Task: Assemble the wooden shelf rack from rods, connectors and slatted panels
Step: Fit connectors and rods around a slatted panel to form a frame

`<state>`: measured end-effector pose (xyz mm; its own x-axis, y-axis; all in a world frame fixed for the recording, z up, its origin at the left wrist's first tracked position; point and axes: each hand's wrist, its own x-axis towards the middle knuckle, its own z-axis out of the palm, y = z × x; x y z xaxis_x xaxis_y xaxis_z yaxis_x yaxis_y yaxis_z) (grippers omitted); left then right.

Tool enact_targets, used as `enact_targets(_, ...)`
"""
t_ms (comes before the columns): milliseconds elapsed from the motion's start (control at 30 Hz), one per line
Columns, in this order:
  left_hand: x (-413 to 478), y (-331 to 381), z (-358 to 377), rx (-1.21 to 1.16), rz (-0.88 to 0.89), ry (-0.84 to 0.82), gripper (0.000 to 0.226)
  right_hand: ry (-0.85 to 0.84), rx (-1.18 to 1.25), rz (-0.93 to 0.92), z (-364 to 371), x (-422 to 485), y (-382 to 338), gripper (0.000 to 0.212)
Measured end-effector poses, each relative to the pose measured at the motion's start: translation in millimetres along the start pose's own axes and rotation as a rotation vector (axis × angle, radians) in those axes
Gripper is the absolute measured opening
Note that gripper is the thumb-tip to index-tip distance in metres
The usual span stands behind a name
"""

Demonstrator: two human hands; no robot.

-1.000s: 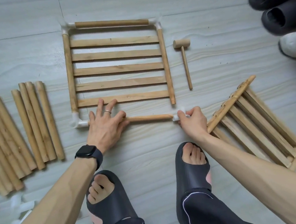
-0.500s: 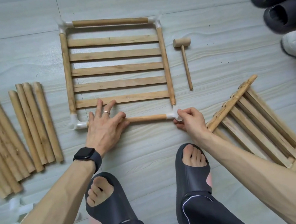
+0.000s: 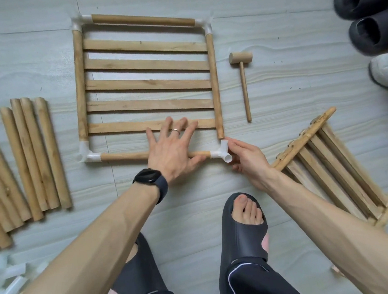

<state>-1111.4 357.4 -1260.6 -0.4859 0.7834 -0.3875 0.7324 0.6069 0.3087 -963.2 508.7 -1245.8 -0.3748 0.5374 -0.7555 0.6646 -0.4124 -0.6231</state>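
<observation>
- My left hand (image 3: 172, 153) has slid right along the near rod (image 3: 123, 156), fingers flat and spread.
- My right hand (image 3: 248, 160) pinches the corner connector (image 3: 223, 153), just under the side rod (image 3: 215, 85).
- Pale floor (image 3: 290, 95); mallet (image 3: 242, 71) nearby.

Slatted panel (image 3: 148, 85) flat; white connector (image 3: 223, 153) capping near rod (image 3: 127, 156).

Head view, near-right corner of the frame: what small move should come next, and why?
Probably push the connector away onto the end of the right side rod. The right hand pinches the connector, already on the front rod, and its upward socket sits just below the side rod's end, which looks unseated. The left hand presses flat on the front rod, steadying it.
</observation>
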Motion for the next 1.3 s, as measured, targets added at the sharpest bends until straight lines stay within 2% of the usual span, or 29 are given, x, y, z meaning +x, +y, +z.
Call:
enact_targets(133,9.4,7.2,0.9,0.058,0.031,-0.009,0.102,-0.145,0.177,0.082,1.3,-2.3,-5.3,0.027)
enact_targets(267,16.2,4.6,1.4,-0.026,0.028,0.04,0.096,-0.211,0.188,0.101,7.4,-0.2,-10.1,0.011)
enact_targets(367,20.4,3.5,-2.0,-0.079,0.017,0.044,0.091,-0.268,0.319,0.163,8.4,1.8,-10.6,0.006)
enact_targets(467,21.7,2.8,-4.4,-0.155,0.016,0.039,0.092,-0.33,0.418,0.217,3.3,1.8,-10.1,0.017)
enact_targets(567,20.5,4.1,-4.8,-0.175,0.014,0.044,0.095,-0.315,0.458,0.277,4.0,1.1,-9.6,0.044)
enact_targets(600,20.1,4.7,-5.6,-0.173,0.009,0.042,0.095,-0.296,0.462,0.28,5.3,1.1,-9.4,0.045)
enact_targets(733,25.0,8.0,-14.9,-0.281,-0.043,0.033,0.088,-0.263,0.502,0.249,10.5,0.3,-9.2,0.027)
enact_targets(900,42.8,8.8,-29.9,-0.405,-0.128,-0.039,0.048,-0.273,0.56,0.281,12.8,-1.3,-9.1,0.048)
enact_targets(1067,44.8,12.9,-34.2,-0.496,-0.122,-0.019,0.039,-0.289,0.73,0.341,15.8,-3.0,-7.1,0.016)
enact_targets(1200,45.6,24.3,-44.6,-0.598,-0.06,0.031,0.037,-0.352,0.784,0.343,26.0,-4.3,-15.1,0.028)
enact_targets(1300,45.5,25.1,-46.8,-0.632,0.0,0.003,0.041,-0.277,0.807,0.38,33.9,-0.1,-29.9,0.042)
